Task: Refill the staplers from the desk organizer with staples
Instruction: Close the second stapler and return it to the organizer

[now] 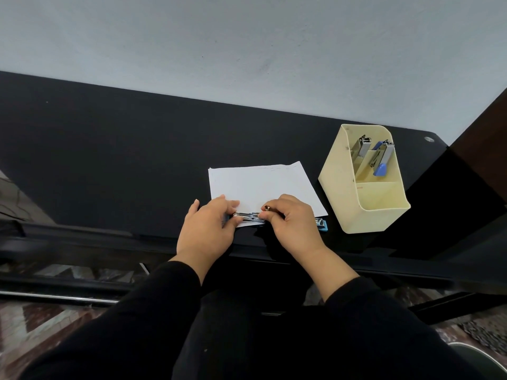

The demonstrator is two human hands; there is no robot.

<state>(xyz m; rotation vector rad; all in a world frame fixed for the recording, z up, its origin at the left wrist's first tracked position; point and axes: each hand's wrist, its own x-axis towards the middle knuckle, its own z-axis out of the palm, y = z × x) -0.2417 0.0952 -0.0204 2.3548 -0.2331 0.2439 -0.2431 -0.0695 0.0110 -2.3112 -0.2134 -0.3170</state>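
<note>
Both hands, left and right, gripped a chrome metal stapler over white paper; cream plastic organizer at three o'clock.

Two arms in black sleeves reaching forward, left hand and right hand close together, palms down, fingers curled and pinching inward
</note>
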